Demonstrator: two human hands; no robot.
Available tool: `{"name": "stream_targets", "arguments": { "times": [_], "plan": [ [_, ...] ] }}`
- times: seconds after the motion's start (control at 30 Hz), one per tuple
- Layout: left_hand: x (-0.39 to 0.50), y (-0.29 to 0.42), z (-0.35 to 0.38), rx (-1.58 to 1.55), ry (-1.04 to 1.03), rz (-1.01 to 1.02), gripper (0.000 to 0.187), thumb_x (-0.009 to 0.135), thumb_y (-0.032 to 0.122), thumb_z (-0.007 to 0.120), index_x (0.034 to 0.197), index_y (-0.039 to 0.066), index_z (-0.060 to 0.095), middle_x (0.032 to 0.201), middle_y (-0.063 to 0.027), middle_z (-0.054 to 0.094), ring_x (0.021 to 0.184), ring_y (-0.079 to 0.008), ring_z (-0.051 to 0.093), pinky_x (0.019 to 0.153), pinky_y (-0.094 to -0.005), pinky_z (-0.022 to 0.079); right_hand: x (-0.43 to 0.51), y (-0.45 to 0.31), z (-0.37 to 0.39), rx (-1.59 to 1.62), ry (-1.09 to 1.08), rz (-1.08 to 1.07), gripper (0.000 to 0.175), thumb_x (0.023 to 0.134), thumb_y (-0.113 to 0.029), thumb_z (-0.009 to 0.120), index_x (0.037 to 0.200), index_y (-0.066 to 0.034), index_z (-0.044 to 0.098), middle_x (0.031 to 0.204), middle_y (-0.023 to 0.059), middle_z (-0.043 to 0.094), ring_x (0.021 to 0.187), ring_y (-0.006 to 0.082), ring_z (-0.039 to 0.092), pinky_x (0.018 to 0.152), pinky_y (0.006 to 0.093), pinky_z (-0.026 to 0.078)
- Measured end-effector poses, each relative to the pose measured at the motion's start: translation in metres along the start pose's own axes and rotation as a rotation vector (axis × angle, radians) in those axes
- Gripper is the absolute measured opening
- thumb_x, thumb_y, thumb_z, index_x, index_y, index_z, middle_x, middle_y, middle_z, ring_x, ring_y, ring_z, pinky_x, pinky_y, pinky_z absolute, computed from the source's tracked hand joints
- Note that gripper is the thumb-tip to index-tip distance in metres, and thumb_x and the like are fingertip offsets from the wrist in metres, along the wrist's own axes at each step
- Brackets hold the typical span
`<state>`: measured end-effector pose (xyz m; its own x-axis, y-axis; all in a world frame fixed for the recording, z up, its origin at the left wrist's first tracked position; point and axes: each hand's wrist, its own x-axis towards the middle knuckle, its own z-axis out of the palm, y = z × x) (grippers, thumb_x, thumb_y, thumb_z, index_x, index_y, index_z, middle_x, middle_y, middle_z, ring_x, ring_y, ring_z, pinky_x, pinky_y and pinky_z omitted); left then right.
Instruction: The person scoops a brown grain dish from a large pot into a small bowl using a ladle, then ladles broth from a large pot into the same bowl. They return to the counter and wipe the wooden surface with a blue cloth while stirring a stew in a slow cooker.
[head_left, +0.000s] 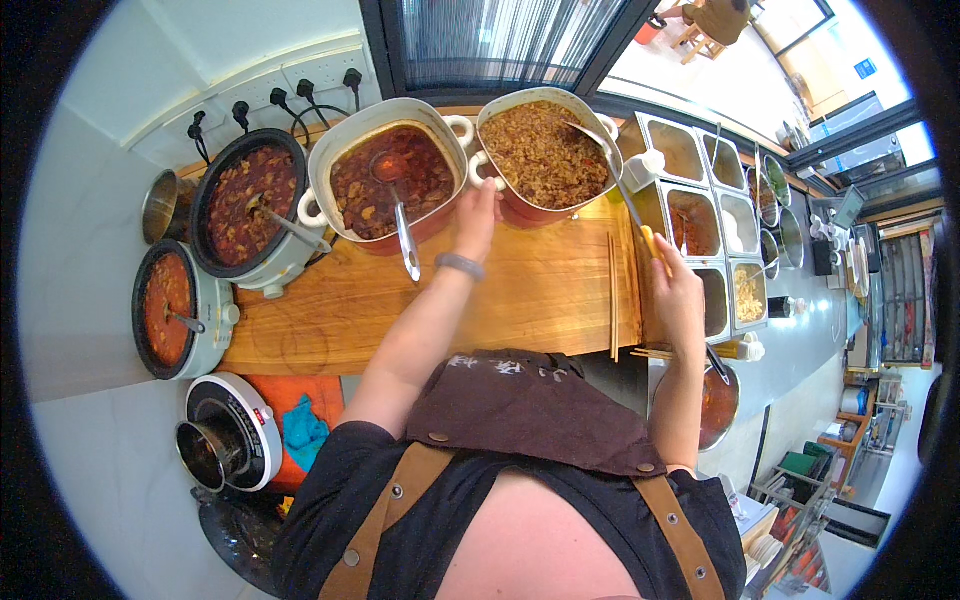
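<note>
My left hand (478, 217) is at the white side handle (486, 169) of a red pot (525, 217) full of a brown minced dish; its fingers seem to be on the handle. My right hand (675, 289) grips the yellow handle of a long metal spatula (630, 195), whose tip rests in the mince near the pot's far rim. To the left stands a second red pot (382, 244) holding dark red stew, with a metal ladle (406, 236) leaning in it. Wooden chopsticks (613, 296) lie on the wooden counter (540, 292) between my arms.
Two electric cookers (259, 274) (214, 322) of red stew stand at the left. Plugs and cords (279, 97) run along the wall. Metal food bins (691, 217) and a white bottle (643, 169) stand right. Below left is a hotplate (262, 442). A seated person (716, 19) is beyond the window.
</note>
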<state>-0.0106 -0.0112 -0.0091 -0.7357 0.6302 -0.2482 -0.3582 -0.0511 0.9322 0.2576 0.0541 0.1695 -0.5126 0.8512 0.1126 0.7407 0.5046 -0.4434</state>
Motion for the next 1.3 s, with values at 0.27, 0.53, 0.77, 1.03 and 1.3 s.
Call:
{"name": "stream_targets", "arguments": {
  "times": [0.27,0.53,0.77,1.03,1.3],
  "plan": [
    [0.001,-0.004,0.005,-0.047,0.032,0.025,0.042,0.098,0.042,0.053,0.082,0.004,0.060,0.062,0.0011,0.049,0.055,-0.0099,0.047,0.052,-0.0256,0.041,-0.010,0.014,-0.014,0.279,-0.266,0.120,0.037,0.096,-0.011,0.055,0.132,-0.0029,0.055,0.113,0.0198,0.068,0.102,0.0224,0.066,0.089,0.0306,0.048],
    [0.001,-0.006,-0.001,-0.033,-0.023,0.034,0.042,0.098,0.041,0.052,0.089,0.002,0.063,0.064,0.0013,0.052,0.058,-0.0090,0.050,0.054,-0.0250,0.041,-0.005,0.003,-0.099,0.048,-0.157,-0.055,0.041,0.091,-0.004,0.059,0.131,-0.0108,0.059,0.103,0.0154,0.070,0.085,0.0177,0.066,0.076,0.0311,0.050],
    [0.002,-0.006,0.000,-0.024,-0.012,0.021,0.042,0.098,0.040,0.053,0.088,0.001,0.063,0.064,0.0010,0.051,0.059,-0.0092,0.050,0.056,-0.0248,0.043,0.008,-0.004,-0.040,-0.230,-0.220,-0.197,0.043,0.087,-0.013,0.064,0.129,-0.0187,0.060,0.089,0.0202,0.068,0.079,0.0358,0.067,0.072,0.0436,0.053],
    [0.001,-0.004,0.002,-0.072,0.006,0.047,0.040,0.098,0.040,0.054,0.080,0.005,0.062,0.062,0.0022,0.049,0.056,-0.0087,0.046,0.053,-0.0250,0.039,0.002,-0.019,-0.085,-0.351,-0.165,-0.214,0.044,0.087,-0.014,0.063,0.130,-0.0238,0.059,0.094,0.0135,0.069,0.086,0.0324,0.067,0.073,0.0421,0.052],
    [0.002,-0.005,0.001,-0.059,-0.004,0.046,0.040,0.098,0.040,0.054,0.083,0.003,0.062,0.062,0.0015,0.051,0.055,-0.0083,0.047,0.052,-0.0246,0.041,0.020,-0.015,-0.044,-0.261,-0.243,-0.071,0.039,0.089,-0.011,0.062,0.128,-0.0169,0.062,0.093,0.0226,0.067,0.083,0.0363,0.067,0.076,0.0415,0.052]
  ]
}}
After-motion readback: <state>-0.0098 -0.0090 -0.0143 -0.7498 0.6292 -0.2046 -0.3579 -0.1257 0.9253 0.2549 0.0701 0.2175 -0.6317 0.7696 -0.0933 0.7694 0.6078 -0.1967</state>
